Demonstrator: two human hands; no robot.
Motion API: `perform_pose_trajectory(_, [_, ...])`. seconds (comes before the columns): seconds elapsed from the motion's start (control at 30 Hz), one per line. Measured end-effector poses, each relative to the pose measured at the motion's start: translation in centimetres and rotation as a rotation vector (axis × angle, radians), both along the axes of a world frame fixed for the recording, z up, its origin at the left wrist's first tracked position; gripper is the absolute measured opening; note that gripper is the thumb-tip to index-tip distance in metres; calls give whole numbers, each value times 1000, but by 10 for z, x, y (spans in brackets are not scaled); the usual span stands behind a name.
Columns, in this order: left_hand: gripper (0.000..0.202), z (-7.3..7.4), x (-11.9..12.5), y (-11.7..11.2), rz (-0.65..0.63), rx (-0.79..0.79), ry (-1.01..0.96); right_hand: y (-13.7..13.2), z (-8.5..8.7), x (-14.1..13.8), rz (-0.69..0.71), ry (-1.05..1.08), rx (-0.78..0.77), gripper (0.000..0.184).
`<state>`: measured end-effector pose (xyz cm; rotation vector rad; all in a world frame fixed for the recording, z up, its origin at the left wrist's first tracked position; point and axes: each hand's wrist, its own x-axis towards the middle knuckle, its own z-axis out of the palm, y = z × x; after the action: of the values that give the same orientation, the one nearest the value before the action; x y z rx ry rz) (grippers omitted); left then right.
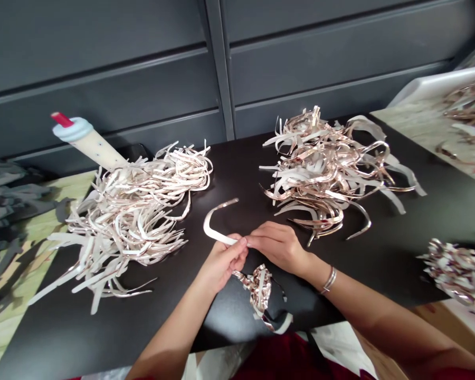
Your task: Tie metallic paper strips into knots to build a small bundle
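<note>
A curved strip of copper-coloured foil with white backing (pixel 216 224) sits in the open middle of the counter, its white end pinched in the left hand (pixel 224 261). The left hand is narrowly closed on it at the fingertips. The right hand (pixel 275 245) reaches in from the right, a thin metal bracelet (pixel 328 279) on its wrist, and its fingertips (pixel 247 241) meet the left hand's at the strip's end. Whether they grip the strip too is hard to tell.

Only this one strip is in the hands. Many more lie in a pale heap of strips (pixel 126 221) to the left and a more coppery heap of strips (pixel 324 174) to the right, with a small crumpled bunch of foil (pixel 259 290) just near the hands. A further foil bunch (pixel 459 274) lies at the right edge of the view.

The dark counter (pixel 237 169) is open between the two heaps and behind the hands. The crumpled bunch reaches the near edge, and the left heap spills over the counter's left edge. A pale bottle with a red tip (pixel 87 140) leans behind the left heap, against a slatted grey wall (pixel 103 63).
</note>
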<state>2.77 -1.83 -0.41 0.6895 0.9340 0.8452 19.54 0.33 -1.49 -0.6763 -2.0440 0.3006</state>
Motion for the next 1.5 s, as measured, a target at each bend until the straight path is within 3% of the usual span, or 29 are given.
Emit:
perform_pose_trajectory(0.17, [26,1,-6,2,156,264,310,0,2,-2,-105,62,-184,18])
perform_pose_trajectory(0.3, [32,7,-7,2,111,417,576,-3,3,-3,-103,42,-197,19])
perform_pose_trajectory(0.47, [36,8,-2,1,90,656,757,-6,-1,-5,-132,-51,-189,21])
perform_pose_trajectory(0.63, [23,-1,1,-3,108,768,800,-6,-2,-6,-152,-107,-190,24])
perform_pose_trajectory(0.77, [25,-1,2,-6,77,822,809,-5,-1,-10,-169,-98,-275,25])
perform_pose_trajectory(0.9, [31,3,5,-6,78,792,806,-2,-1,-13,-213,-20,-296,21])
perform_pose_trajectory(1.1, [24,4,6,-4,138,710,799,0,1,-9,-187,58,-444,16])
perform_pose_trajectory(1.37, [23,-2,1,-6,109,896,850,0,-2,-8,-108,12,-376,17])
perform_pose_trajectory(1.5, [24,-2,2,-7,56,909,857,0,-1,-8,-124,-43,-358,18])
